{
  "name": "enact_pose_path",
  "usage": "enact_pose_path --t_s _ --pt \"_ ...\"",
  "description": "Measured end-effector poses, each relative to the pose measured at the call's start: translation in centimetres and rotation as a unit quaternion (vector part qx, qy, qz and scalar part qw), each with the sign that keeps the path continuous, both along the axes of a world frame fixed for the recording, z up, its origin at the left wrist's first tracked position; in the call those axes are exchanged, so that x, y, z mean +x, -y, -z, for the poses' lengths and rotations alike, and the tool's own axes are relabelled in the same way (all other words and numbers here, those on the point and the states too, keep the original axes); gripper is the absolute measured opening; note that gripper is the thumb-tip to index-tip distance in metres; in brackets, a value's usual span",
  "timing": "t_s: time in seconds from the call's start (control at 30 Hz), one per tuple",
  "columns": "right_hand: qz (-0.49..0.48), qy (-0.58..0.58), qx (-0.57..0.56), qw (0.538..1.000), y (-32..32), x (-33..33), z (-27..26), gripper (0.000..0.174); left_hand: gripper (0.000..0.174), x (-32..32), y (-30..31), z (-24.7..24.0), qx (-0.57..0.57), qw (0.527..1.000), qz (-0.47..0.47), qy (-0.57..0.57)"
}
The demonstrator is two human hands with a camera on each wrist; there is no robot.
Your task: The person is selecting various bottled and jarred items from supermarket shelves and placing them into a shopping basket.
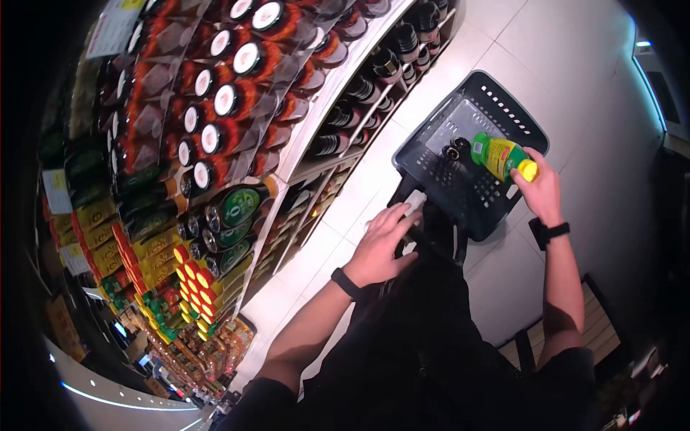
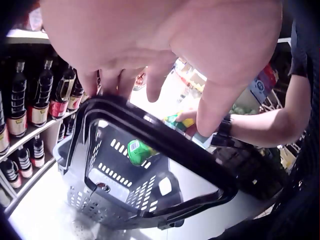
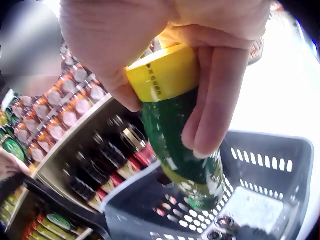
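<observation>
A green bottle with a yellow cap (image 1: 496,154) is tilted over the dark grey basket (image 1: 532,126), gripped near its cap by my right hand (image 1: 540,188). In the right wrist view, the thumb and fingers hold the yellow cap and upper part of the bottle (image 3: 175,130). My left hand (image 1: 379,244) is at the basket's near left side, fingers extended and spread. The left wrist view has this hand (image 2: 160,35) over the black basket handle (image 2: 145,131); whether it touches is unclear. Small dark round-topped items (image 1: 453,152) lie inside the basket.
Shelves of red-orange jars with white lids (image 1: 225,99) stand on the left. Dark bottles (image 1: 345,115) fill the lower shelves beside the basket. Green-labelled bottles (image 1: 241,205) and yellow-capped bottles (image 1: 194,284) are nearer. Pale floor tiles (image 1: 503,57) surround the basket.
</observation>
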State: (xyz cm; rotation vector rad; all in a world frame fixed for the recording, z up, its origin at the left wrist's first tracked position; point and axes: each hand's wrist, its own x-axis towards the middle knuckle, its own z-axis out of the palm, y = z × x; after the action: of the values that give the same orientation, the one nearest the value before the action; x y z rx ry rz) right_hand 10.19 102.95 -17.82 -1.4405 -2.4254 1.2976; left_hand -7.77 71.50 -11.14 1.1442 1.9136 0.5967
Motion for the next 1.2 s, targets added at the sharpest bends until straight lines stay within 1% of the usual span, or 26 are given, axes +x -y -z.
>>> enact_pose_path --t_s 0.07,0.13,0.2,0.23,0.3,0.37,0.43,0.47,0.5,0.53,0.63,0.73,0.83,0.93,1.03,1.13,1.2 --pt "-0.047 0.052 0.060 0.996 -1.7 0.1 9.7 0.054 0.073 0.2 -1.4 2.3 -0.001 0.998 0.036 -0.046" --pt "-0.068 0.106 0.012 0.992 -2.6 0.0 18.1 0.059 0.071 0.1 -2.4 3.0 -0.018 0.999 0.028 -0.013" --pt "-0.087 0.163 -0.017 0.983 -2.1 0.7 27.0 0.066 0.072 -0.7 -2.8 4.0 -0.043 0.998 0.048 0.009" --pt "-0.080 0.187 -0.030 0.979 -1.4 0.8 30.3 0.063 0.072 -1.3 -2.8 4.3 -0.058 0.997 0.049 0.021" --pt "-0.070 0.238 -0.057 0.967 0.2 0.9 35.7 0.058 0.070 -1.8 -3.0 4.9 -0.082 0.994 0.062 0.036" --pt "-0.064 0.262 -0.077 0.960 1.9 0.6 40.4 0.056 0.066 -2.3 -3.2 5.6 -0.101 0.991 0.072 0.042" --pt "-0.072 0.300 -0.084 0.947 3.4 0.9 43.7 0.055 0.062 -2.2 -3.2 5.9 -0.111 0.991 0.057 0.055" --pt "-0.062 0.319 -0.099 0.941 4.0 0.9 45.3 0.057 0.061 -2.3 -3.2 6.2 -0.113 0.991 0.049 0.059" --pt "-0.051 0.337 -0.111 0.933 4.6 0.9 46.5 0.060 0.057 -2.3 -3.4 6.2 -0.137 0.987 0.053 0.060" --pt "-0.041 0.354 -0.123 0.926 5.0 0.5 47.3 0.062 0.058 -2.3 -3.4 6.2 -0.137 0.987 0.052 0.062" --pt "-0.063 0.358 -0.126 0.923 6.0 0.2 48.4 0.063 0.059 -2.5 -3.4 6.5 -0.148 0.985 0.047 0.070" --pt "-0.063 0.357 -0.107 0.926 6.9 0.2 50.2 0.063 0.059 -2.5 -3.7 6.5 -0.155 0.985 0.036 0.069" --pt "-0.084 0.367 -0.179 0.909 6.7 0.5 51.4 0.065 0.059 -2.5 -3.8 6.5 -0.159 0.985 0.025 0.070" --pt "-0.064 0.421 -0.200 0.883 7.1 -0.1 51.1 0.077 0.058 -2.6 -4.1 6.5 -0.161 0.984 0.031 0.072" --pt "-0.065 0.399 -0.197 0.893 6.6 -0.7 49.2 0.090 0.058 -3.0 -4.8 6.3 -0.161 0.984 0.023 0.078" --pt "0.000 0.317 -0.081 0.945 5.1 -3.0 48.1 0.096 0.057 -2.8 -4.2 6.6 -0.153 0.985 0.020 0.076" --pt "-0.023 0.249 -0.026 0.968 3.4 -4.4 47.8 0.097 0.058 -2.8 -4.2 6.6 -0.143 0.986 0.015 0.087"
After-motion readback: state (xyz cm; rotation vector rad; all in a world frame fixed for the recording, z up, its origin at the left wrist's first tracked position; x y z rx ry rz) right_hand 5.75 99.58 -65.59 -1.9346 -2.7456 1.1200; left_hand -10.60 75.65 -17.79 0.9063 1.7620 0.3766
